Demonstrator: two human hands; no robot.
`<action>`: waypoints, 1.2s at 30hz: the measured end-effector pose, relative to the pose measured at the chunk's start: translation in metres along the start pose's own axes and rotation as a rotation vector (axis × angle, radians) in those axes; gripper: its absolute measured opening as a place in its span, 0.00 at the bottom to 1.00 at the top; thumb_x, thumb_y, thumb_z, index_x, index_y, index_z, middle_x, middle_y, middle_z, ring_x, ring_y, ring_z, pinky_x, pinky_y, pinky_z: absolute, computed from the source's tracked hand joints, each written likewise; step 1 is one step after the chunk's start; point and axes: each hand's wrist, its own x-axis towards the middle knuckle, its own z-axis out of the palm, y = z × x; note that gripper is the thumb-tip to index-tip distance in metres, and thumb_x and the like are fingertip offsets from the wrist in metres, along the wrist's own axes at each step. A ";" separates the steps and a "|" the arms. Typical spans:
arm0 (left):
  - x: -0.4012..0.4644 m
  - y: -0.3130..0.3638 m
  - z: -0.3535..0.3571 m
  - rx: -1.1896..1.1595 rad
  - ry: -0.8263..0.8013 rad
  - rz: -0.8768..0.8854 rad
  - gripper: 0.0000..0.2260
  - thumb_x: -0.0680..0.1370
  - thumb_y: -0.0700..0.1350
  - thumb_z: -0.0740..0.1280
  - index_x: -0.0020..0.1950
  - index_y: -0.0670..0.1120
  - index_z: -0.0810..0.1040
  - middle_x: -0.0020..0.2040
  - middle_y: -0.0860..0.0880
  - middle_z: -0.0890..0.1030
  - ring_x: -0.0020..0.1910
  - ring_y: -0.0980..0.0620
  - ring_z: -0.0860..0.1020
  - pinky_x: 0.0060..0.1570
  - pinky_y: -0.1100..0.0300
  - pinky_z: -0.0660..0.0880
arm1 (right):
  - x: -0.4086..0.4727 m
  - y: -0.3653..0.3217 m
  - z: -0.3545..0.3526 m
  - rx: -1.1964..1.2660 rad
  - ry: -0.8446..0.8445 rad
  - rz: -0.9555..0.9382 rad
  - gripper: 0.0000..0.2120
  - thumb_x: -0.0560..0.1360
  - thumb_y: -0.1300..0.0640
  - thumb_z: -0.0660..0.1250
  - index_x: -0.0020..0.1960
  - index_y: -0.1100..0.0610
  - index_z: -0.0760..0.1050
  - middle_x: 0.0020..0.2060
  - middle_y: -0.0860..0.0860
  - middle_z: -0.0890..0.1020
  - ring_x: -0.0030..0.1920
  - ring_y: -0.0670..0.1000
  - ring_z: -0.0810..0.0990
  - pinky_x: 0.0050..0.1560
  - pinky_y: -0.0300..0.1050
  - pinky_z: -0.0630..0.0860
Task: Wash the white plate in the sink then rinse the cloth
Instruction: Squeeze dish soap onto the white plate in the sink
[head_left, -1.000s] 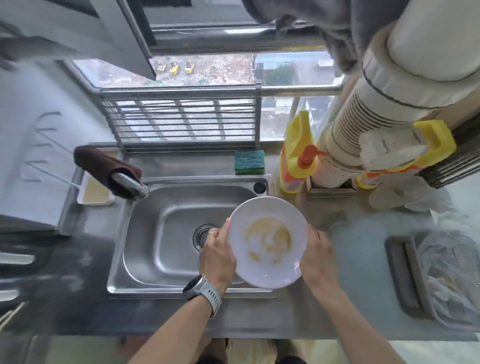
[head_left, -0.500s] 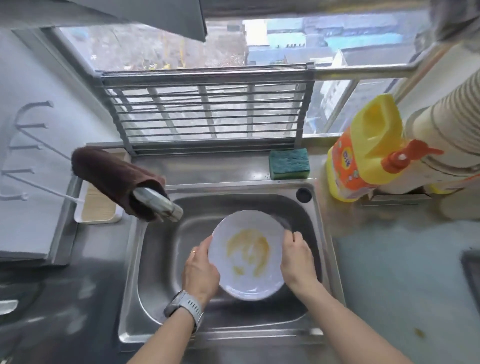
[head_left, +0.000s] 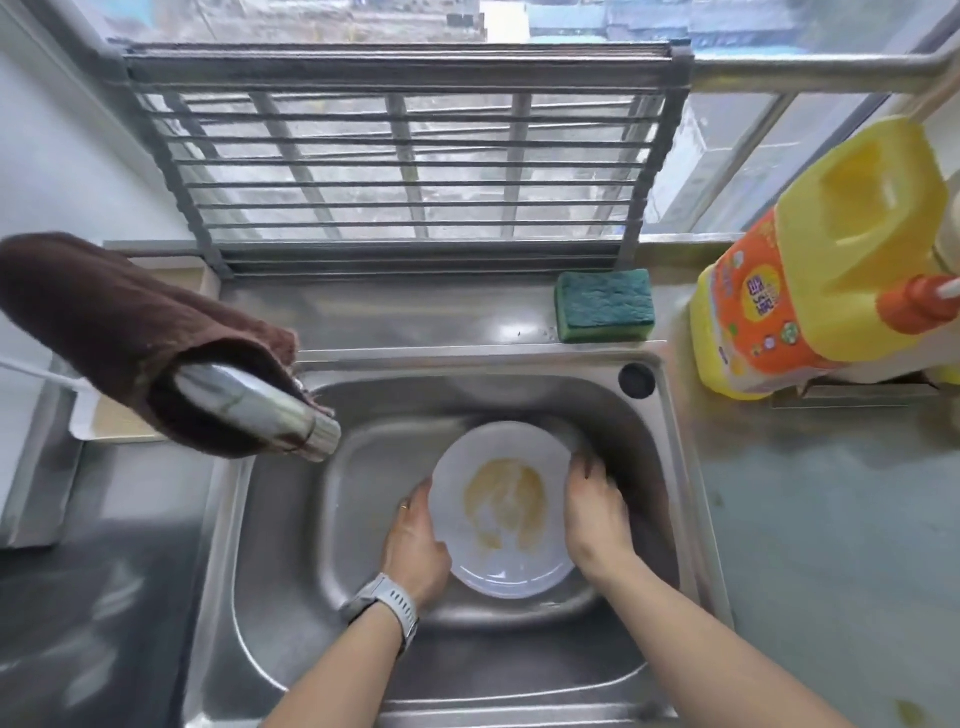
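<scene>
The white plate (head_left: 498, 467), smeared with a brown stain in its middle, lies low in the steel sink (head_left: 670, 467). My left hand (head_left: 413, 540), with a watch on its wrist, grips the plate's left rim. My right hand (head_left: 595, 512) grips the right rim. A brown cloth (head_left: 114, 322) hangs draped over the tap (head_left: 260, 408) at the sink's left. No water runs from the tap.
A green sponge (head_left: 602, 304) sits on the ledge behind the sink. A yellow and orange detergent bottle (head_left: 810, 280) stands on the counter at the right. A grey rack (head_left: 405, 156) leans against the window behind.
Both hands carried the plate from above the counter's front edge down into the sink basin. The camera moved closer and lower over the sink.
</scene>
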 end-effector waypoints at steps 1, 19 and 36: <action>0.000 0.000 0.001 0.009 -0.023 0.003 0.37 0.70 0.31 0.65 0.79 0.48 0.65 0.70 0.44 0.75 0.69 0.42 0.74 0.65 0.55 0.73 | 0.000 0.000 0.001 -0.005 0.003 0.006 0.25 0.78 0.71 0.57 0.74 0.62 0.62 0.63 0.60 0.73 0.57 0.60 0.78 0.53 0.52 0.78; -0.082 0.053 -0.063 0.013 0.040 0.017 0.24 0.79 0.38 0.68 0.75 0.41 0.69 0.71 0.39 0.75 0.72 0.41 0.71 0.71 0.55 0.65 | -0.084 0.003 -0.072 0.104 0.007 -0.069 0.22 0.74 0.72 0.60 0.66 0.59 0.68 0.58 0.57 0.74 0.55 0.59 0.77 0.49 0.51 0.75; -0.123 0.135 -0.056 0.029 -0.139 -0.050 0.13 0.81 0.50 0.65 0.63 0.48 0.80 0.59 0.47 0.84 0.59 0.46 0.81 0.61 0.55 0.76 | -0.126 0.031 -0.115 0.470 0.124 0.063 0.09 0.77 0.53 0.67 0.55 0.54 0.80 0.49 0.52 0.82 0.49 0.54 0.81 0.50 0.47 0.76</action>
